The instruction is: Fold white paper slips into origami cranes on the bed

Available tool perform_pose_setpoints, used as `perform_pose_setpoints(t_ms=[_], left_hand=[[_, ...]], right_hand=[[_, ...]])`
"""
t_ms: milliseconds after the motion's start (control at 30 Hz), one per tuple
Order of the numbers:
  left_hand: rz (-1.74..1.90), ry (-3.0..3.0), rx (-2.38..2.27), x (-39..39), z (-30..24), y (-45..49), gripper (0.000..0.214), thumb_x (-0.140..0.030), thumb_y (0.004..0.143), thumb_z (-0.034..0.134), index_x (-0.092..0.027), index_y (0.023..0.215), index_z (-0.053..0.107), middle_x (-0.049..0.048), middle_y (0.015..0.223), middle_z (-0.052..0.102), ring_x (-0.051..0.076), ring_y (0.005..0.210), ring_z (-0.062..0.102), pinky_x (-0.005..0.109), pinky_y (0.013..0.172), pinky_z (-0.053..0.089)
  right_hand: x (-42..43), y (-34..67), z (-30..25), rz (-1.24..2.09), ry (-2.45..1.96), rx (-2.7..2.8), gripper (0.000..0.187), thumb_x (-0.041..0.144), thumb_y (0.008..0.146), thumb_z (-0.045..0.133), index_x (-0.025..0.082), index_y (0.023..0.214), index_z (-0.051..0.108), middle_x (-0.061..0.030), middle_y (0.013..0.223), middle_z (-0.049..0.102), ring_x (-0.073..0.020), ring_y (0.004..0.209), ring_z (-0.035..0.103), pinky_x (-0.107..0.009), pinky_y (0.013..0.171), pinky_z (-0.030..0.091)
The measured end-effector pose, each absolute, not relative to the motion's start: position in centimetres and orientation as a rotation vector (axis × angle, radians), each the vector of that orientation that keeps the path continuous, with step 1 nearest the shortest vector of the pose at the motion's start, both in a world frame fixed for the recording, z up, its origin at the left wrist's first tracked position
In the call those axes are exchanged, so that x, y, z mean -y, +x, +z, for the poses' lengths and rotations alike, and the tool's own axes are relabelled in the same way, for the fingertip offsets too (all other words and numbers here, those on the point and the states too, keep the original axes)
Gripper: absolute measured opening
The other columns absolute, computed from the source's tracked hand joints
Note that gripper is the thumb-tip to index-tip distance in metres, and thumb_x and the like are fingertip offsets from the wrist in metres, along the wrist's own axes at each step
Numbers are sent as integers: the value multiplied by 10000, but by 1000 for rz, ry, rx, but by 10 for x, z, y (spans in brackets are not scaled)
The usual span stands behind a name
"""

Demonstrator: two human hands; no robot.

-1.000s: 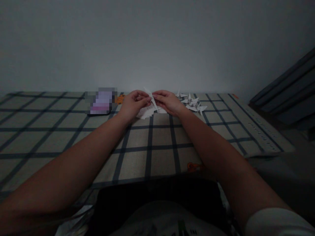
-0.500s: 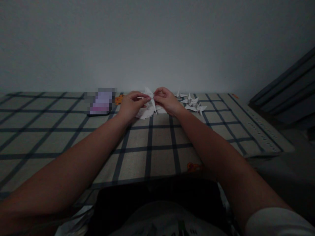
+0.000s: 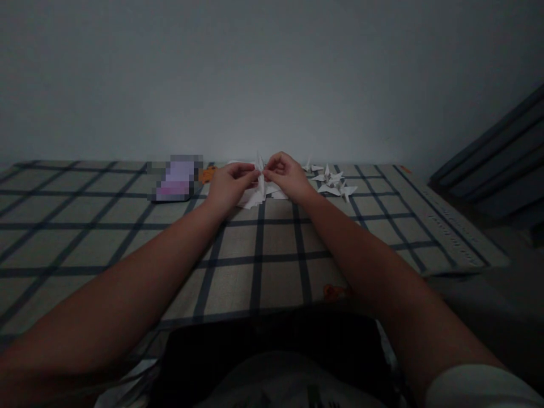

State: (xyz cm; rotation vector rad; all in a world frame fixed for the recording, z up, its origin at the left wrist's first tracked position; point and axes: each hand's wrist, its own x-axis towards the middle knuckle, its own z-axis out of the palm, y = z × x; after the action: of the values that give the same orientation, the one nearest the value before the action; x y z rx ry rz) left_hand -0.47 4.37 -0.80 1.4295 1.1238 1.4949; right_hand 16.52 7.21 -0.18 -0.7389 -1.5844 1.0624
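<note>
Between my two hands a white folded paper crane [image 3: 260, 182] is held with its long points facing up and down. My left hand [image 3: 229, 182] pinches its left side between thumb and fingertips. On the other side my right hand [image 3: 288, 174] pinches it too, fingers curled. Beneath the crane lie loose white paper sheets [image 3: 251, 198], partly covered by my hands. Several finished paper cranes [image 3: 334, 180] sit in a cluster just right of my right hand.
A checked cloth [image 3: 276, 238] covers the table, which meets a plain wall [image 3: 272, 79]. Left of my left hand lies a blurred-out phone-like device [image 3: 175, 180]. Dark folded fabric [image 3: 497, 164] hangs at the far right.
The crane has turned from a slant to nearly upright between my fingers. Both hands stay in about the same place, still pinching it.
</note>
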Motion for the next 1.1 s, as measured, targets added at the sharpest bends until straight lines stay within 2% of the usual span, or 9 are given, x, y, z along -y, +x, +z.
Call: perform_pose_setpoints(t_ms=[167,333,400,600,767,933,1100], left_hand=[[1512,1466,-1094,-44,-7,-7,478,-262,727,796,-202,1185,677,12,776,744,152,694,714,313,761,618],[1507,1399,-1110,-48,-8,-8,242,-281,700,793,-169,910,750,41,842,748,146,755,702,312,821,607],[1488,1309,-1089,-49,-8,-8,219,-261,688,789,-166,882,753,55,893,754,149,791,706,316,846,603],[1397,1245,-1040,-46,-3,-8,186,-238,723,700,-161,880,764,65,901,753,161,810,712,322,841,612],[1394,1352,-1038,-40,0,-9,286,-270,662,832,-168,925,783,69,974,777,168,849,717,331,860,611],[1419,1514,-1141,-40,1,-13,337,-395,674,879,-161,906,807,81,896,785,178,787,704,332,820,606],[1439,1523,-1169,-42,0,-14,342,-425,660,889,-164,867,812,76,844,780,180,750,704,326,792,602]], right_hand=[[-73,166,-2,1057,-749,1626,54,172,823,653,211,834,618,22,805,630,-109,724,591,-271,771,537],[-72,171,3,884,-796,1799,157,137,804,633,204,871,759,-36,943,716,-155,890,641,-321,889,518],[-71,172,4,821,-780,1855,201,112,779,647,214,888,781,-46,970,717,-170,948,641,-331,920,507],[-70,174,4,858,-797,1874,151,193,772,739,213,914,787,-55,1010,726,-178,971,646,-352,968,503],[-74,175,0,995,-824,1742,141,249,806,735,189,929,770,-46,953,747,-159,886,652,-326,884,528],[-76,173,-2,1110,-809,1666,132,250,795,748,208,920,735,-20,908,733,-134,809,629,-266,740,531],[-76,173,-2,1154,-787,1589,156,225,772,772,204,910,701,-15,937,708,-129,857,630,-255,746,537]])
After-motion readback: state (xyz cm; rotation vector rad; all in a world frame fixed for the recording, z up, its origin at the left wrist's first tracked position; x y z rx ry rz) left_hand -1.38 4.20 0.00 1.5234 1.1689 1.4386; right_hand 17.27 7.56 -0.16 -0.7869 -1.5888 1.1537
